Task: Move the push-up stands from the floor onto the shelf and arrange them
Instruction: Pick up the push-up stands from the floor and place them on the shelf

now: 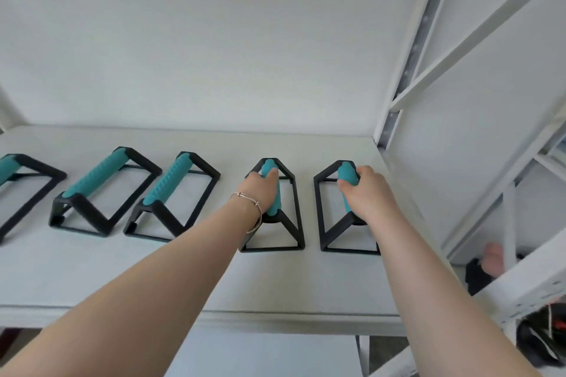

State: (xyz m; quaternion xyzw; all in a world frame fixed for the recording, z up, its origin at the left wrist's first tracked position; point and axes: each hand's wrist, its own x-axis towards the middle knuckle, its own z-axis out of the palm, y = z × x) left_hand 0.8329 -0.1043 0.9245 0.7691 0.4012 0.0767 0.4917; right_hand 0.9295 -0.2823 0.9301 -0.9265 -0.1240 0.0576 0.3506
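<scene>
Each hand closed over a teal foam grip: left hand point(260, 190) on the fourth push-up stand point(272, 208), right hand point(366, 193) on the fifth point(344, 211), both resting on the white shelf point(190, 278), long axes pointing toward the back wall, unlike the skewed neighbour point(171, 196)

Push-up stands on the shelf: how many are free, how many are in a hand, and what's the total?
Stands not held: 3, at (cut off by the left edge), and
Stands gripped by the teal handle: 2, one in the left hand, one in the right hand
Total on the shelf: 5
</scene>
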